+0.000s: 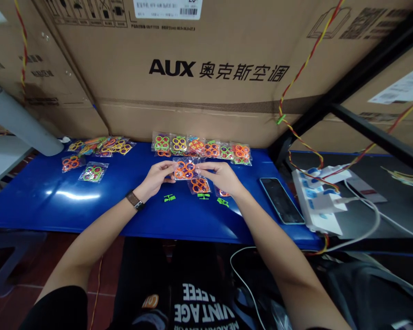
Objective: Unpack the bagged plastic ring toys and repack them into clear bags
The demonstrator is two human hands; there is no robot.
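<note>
Both hands grip a clear plastic packet with an orange four-ring piece (185,170) inside, raised over the blue tabletop. On its left edge, my left hand (158,178) pinches with thumb and fingers; at the right edge, my right hand (223,176) does the same. Just beneath lies a second packet of orange rings (199,185). Another orange packet (222,193) is partly hidden under my right hand. Nearer me lie small green plastic pieces: one (170,198) to the left, one (203,196) in the middle and one (223,202) to the right.
Several bagged ring pieces (179,145) line the back against a cardboard box (206,96). A heap of packets (115,145) and two single ones (94,173) lie left. At right are a phone (282,200), a power strip (315,201) and hanging wires.
</note>
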